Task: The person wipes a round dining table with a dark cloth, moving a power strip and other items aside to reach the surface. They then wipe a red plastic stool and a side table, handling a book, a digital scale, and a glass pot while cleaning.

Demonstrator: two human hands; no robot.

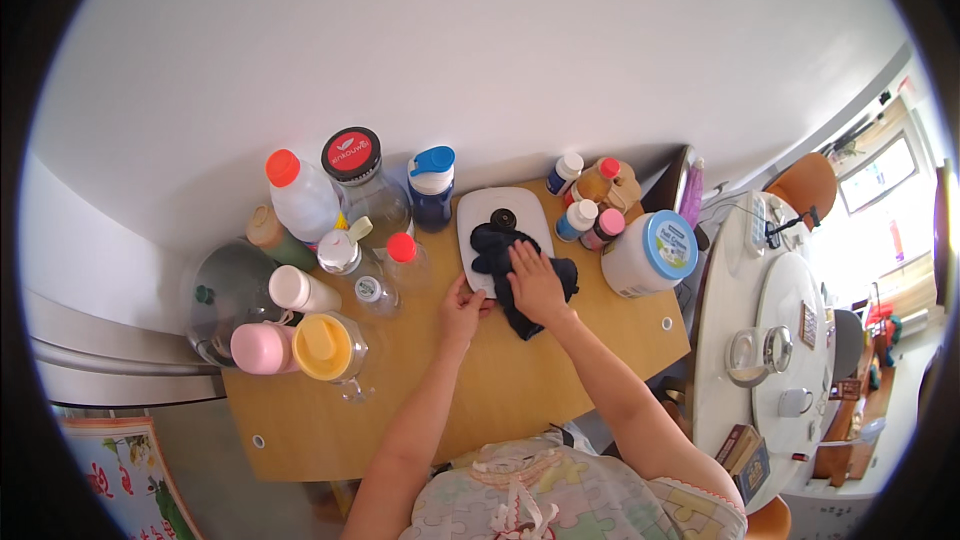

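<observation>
A white electric kettle base (520, 202) with rounded corners and a round black connector lies on the wooden desk (480, 370). My left hand (463, 311) is closed at its near-left corner, fingers curled at the edge. A dark, crumpled cloth (490, 252) covers much of the base's near right part and hangs over onto the desk. On top of this cloth rests my right hand (537, 285), fingers stretched out and pressed flat. The part of the base under the cloth is hidden.
Left of the base stand several bottles and jars, including a black-lidded glass jar (378, 202), a yellow-lidded jug (325, 348) and a blue-topped bottle (431, 190). To the right are small pill bottles (575, 221) and a blue-lidded white tub (640, 258). A white wall (480, 60) rises behind.
</observation>
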